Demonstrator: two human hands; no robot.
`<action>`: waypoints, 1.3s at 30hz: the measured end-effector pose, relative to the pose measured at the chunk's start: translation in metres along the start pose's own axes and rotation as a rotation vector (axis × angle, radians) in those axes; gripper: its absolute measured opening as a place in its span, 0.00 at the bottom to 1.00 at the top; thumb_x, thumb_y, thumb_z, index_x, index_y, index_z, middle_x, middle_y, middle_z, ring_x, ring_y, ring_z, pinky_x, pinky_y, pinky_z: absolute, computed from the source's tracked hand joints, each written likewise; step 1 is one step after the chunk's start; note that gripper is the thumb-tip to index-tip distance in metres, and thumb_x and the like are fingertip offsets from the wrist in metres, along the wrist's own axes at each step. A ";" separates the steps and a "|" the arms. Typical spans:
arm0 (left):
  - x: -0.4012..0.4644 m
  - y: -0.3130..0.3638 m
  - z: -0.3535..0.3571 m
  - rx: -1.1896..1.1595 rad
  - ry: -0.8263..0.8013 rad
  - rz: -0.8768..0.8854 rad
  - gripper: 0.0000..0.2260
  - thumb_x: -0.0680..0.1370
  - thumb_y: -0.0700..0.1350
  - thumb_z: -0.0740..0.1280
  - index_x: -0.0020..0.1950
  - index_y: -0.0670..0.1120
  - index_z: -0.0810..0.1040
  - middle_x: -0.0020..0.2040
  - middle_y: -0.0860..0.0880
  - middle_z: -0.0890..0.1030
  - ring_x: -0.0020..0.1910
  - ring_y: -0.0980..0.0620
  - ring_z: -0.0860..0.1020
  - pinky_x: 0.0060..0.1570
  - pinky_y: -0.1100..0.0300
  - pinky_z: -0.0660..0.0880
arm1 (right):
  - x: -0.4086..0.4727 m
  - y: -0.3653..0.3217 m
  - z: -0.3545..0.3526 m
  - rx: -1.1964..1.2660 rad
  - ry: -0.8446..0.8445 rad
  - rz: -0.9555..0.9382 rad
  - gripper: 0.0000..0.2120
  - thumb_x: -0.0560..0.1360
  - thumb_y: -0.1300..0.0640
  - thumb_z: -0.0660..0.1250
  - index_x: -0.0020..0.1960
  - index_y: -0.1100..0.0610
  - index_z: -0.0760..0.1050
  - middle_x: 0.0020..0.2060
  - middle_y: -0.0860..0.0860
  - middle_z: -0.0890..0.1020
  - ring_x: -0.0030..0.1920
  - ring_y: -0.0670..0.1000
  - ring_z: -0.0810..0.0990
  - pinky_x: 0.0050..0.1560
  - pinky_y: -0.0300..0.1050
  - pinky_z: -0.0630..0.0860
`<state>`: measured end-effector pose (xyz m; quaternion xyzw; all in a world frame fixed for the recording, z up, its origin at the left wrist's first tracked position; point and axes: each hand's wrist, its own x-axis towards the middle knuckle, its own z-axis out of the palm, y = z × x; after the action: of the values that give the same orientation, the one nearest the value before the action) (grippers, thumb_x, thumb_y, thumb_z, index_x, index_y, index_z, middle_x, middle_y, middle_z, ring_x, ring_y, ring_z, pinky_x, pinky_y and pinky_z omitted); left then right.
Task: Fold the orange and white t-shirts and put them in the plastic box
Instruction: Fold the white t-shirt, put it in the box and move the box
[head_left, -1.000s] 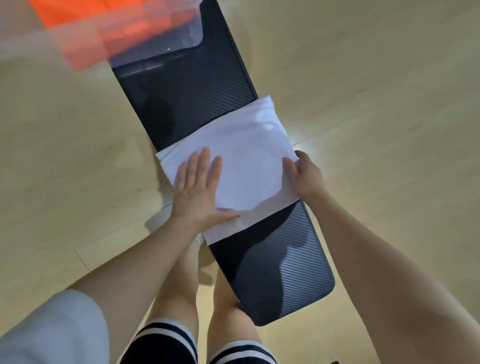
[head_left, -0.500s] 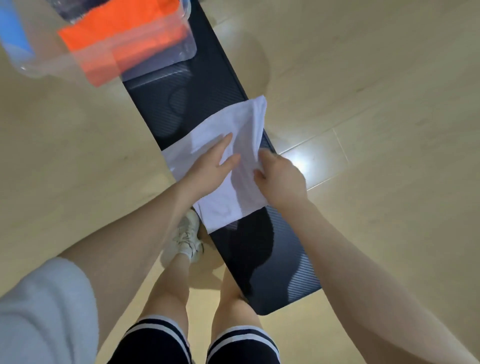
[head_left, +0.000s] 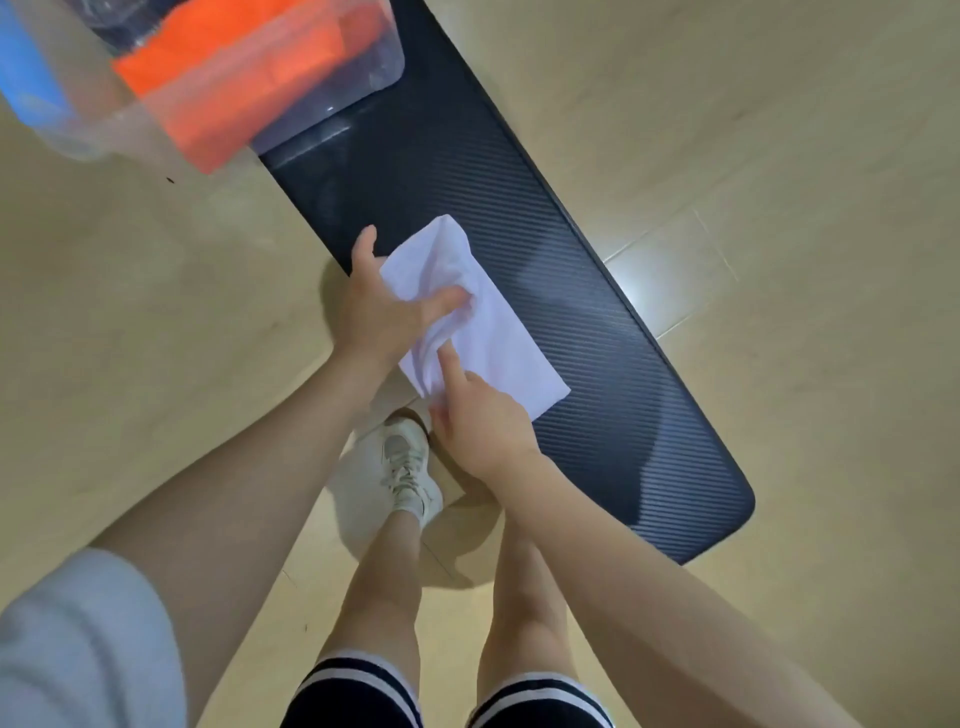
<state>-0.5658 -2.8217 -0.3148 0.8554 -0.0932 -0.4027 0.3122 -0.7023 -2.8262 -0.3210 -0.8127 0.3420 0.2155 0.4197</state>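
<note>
White t-shirt (head_left: 493, 338), folded to a narrow strip, lies slantwise on the near edge of the black ribbed mat (head_left: 597, 322), which is spread on the pale floor (head_left: 779, 130). Its near-left side is bunched and creased where both hands meet it. The left hand (head_left: 379, 306) has the cloth in its grip: the thumb presses down on top of the folds while the fingers (head_left: 366, 249) reach past the shirt's left edge, the tips hidden under the fabric. The right hand (head_left: 478, 426) rests at the shirt's near corner, index finger stretched out straight and lying on the cloth, the other fingers curled; whether they pinch the edge I cannot tell.

At the mat's far end stands the clear plastic box (head_left: 363, 78), with the folded orange t-shirt (head_left: 249, 67) inside it. A blue thing (head_left: 26, 78) shows at the left edge beside the box. Below the hands, a white sneaker (head_left: 405, 467) stands on the floor just beside the mat, with bare legs and dark shorts with white stripes (head_left: 358, 691).
</note>
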 end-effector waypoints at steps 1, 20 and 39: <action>0.000 0.001 -0.001 0.025 -0.028 0.030 0.45 0.63 0.58 0.74 0.74 0.50 0.55 0.69 0.49 0.68 0.65 0.50 0.70 0.63 0.54 0.70 | 0.001 0.002 -0.003 0.009 0.017 -0.011 0.32 0.77 0.59 0.56 0.75 0.50 0.43 0.33 0.51 0.70 0.29 0.56 0.70 0.28 0.44 0.65; 0.055 -0.002 -0.013 0.501 -0.131 0.155 0.13 0.77 0.43 0.60 0.61 0.42 0.69 0.54 0.45 0.74 0.52 0.45 0.72 0.47 0.57 0.67 | -0.003 0.054 0.003 -0.115 0.425 0.394 0.19 0.73 0.56 0.65 0.62 0.61 0.70 0.65 0.60 0.71 0.60 0.64 0.71 0.54 0.57 0.70; 0.006 0.009 -0.111 -0.166 -0.493 -0.064 0.19 0.68 0.59 0.70 0.54 0.52 0.75 0.52 0.49 0.81 0.51 0.47 0.80 0.51 0.52 0.78 | -0.026 -0.017 -0.036 1.383 0.551 0.612 0.17 0.72 0.55 0.69 0.60 0.57 0.73 0.54 0.56 0.81 0.53 0.57 0.81 0.50 0.53 0.81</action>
<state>-0.4785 -2.7801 -0.2601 0.7054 -0.1059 -0.6149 0.3363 -0.7049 -2.8391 -0.2755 -0.2628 0.6969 -0.1477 0.6508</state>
